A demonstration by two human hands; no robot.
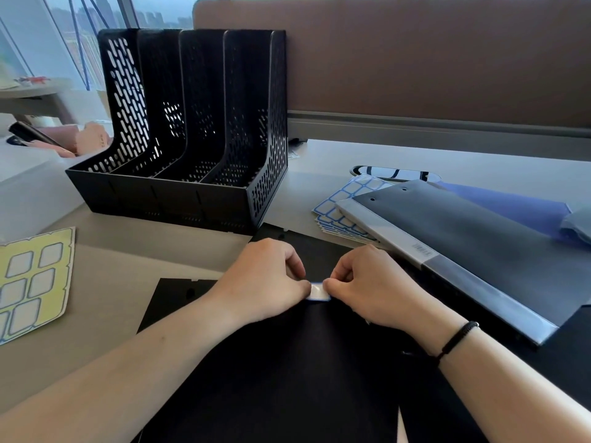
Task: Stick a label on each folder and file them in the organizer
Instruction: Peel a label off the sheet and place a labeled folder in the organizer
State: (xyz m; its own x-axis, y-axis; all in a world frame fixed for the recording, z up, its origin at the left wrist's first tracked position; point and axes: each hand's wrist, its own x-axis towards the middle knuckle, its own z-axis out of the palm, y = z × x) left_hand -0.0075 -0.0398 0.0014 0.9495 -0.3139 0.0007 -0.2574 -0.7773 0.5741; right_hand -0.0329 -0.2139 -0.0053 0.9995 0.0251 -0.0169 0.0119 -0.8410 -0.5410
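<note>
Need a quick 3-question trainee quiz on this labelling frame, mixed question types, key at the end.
1. True or false: the organizer already holds a folder.
2. Which hands pinch the label?
A. left hand only
B. right hand only
C. both
3. Fill in: the used label sheet lies on the person's ____ side.

Key:
1. False; every slot that shows is empty.
2. C; left hand and right hand each hold one end over the black folder.
3. Left.
</note>
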